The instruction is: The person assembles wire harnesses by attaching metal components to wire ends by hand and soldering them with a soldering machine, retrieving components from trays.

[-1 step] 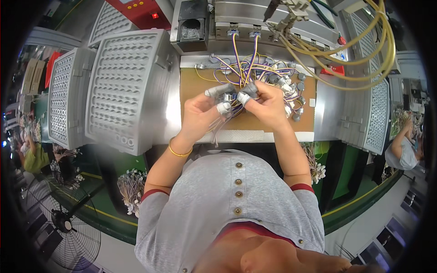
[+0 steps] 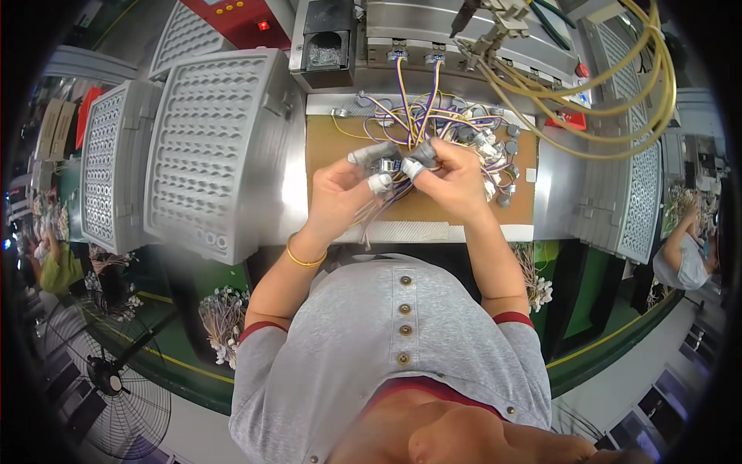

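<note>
My left hand (image 2: 344,185) is closed in a pinch, grey covers on its thumb and fingertip. Between those tips sits a small connector (image 2: 392,165), partly white and blue. My right hand (image 2: 452,179), with similar finger covers, pinches at the connector's right side where wires run; its exact hold is hidden by the fingers. A tangled bundle of purple, yellow and white wires (image 2: 440,116) with grey round parts and white plugs lies beyond and beside my hands on a brown work mat (image 2: 328,139). Two wire leads run up to two small connectors (image 2: 435,59) seated in the metal fixture.
Large grey trays with rows of holes (image 2: 209,155) stand at the left, others (image 2: 641,185) at the right. Yellow hoses (image 2: 657,85) loop over the right side of the bench. A black box (image 2: 327,50) and a red machine (image 2: 251,19) stand at the back.
</note>
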Demonstrator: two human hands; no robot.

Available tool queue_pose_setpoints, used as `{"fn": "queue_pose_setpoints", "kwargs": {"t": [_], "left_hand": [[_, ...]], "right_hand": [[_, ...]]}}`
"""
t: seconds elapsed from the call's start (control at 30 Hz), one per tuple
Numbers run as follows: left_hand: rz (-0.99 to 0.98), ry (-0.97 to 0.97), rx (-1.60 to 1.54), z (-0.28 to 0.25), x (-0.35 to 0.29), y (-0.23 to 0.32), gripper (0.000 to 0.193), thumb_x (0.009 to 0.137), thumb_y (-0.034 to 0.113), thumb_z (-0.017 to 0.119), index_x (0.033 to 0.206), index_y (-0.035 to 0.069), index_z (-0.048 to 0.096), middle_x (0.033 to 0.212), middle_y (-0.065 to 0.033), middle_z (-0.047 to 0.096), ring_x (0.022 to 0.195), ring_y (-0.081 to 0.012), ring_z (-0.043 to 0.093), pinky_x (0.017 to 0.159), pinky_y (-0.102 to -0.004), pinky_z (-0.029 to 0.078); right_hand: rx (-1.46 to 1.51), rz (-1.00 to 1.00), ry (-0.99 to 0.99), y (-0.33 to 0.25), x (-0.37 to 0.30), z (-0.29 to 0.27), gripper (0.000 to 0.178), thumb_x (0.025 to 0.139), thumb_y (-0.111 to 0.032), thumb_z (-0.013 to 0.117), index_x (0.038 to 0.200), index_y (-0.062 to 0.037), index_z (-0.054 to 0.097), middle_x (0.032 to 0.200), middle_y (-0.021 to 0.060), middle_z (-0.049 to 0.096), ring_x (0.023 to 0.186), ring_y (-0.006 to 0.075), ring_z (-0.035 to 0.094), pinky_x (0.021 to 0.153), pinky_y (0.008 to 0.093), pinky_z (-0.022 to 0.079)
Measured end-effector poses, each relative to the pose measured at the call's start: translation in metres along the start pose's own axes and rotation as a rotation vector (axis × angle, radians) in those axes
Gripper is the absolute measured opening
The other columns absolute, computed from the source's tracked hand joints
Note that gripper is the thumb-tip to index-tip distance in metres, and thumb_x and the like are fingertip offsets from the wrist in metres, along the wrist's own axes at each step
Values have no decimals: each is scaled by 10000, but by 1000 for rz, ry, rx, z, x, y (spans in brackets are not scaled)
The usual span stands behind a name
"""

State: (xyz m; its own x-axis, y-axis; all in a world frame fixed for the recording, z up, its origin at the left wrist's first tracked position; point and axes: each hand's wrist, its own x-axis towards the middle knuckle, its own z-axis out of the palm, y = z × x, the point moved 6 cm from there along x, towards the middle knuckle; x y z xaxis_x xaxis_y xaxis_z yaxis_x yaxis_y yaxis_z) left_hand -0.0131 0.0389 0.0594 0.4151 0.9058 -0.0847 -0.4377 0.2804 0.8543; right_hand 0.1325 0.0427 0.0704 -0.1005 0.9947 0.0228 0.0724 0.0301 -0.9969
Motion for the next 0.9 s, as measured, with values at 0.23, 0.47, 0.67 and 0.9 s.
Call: {"fn": "queue_pose_setpoints", "kwargs": {"t": [0.23, 0.47, 0.67, 0.9], "left_hand": [[-4, 12, 5, -13, 5, -1, 378, 784, -38, 570, 1149, -49, 475, 1000, -89, 577, 828, -101, 555, 658, -218, 474], [14, 10, 17, -16, 8, -3, 396, 777, -55, 569, 1158, -62, 461, 1080, -107, 547, 934, -129, 534, 752, -244, 464], [56, -15, 41, -14, 9, 0, 399, 775, -78, 557, 1161, -70, 454, 1114, -119, 529, 984, -152, 520, 833, -274, 442], [147, -15, 100, -8, 10, 8, 380, 781, -45, 564, 1146, -83, 464, 1066, -135, 556, 916, -157, 552, 736, -253, 467]], "right_hand": [[-106, -24, -18, 8, 9, 7, 57, 697, 22, 601, 727, 16, 552, 645, -27, 515, 573, 1, 426, 464, 161, 346], [-168, -68, -12, 1, 13, 11, 72, 671, 30, 599, 692, 17, 532, 633, -13, 519, 572, 7, 440, 467, 163, 364], [-203, -155, 5, -3, 15, 12, 106, 641, 9, 608, 665, 26, 506, 601, -1, 497, 546, 21, 422, 454, 180, 352], [-289, -247, 40, -14, 14, 12, 132, 619, -3, 616, 623, 22, 487, 567, 10, 463, 515, 33, 391, 422, 203, 318]]}}
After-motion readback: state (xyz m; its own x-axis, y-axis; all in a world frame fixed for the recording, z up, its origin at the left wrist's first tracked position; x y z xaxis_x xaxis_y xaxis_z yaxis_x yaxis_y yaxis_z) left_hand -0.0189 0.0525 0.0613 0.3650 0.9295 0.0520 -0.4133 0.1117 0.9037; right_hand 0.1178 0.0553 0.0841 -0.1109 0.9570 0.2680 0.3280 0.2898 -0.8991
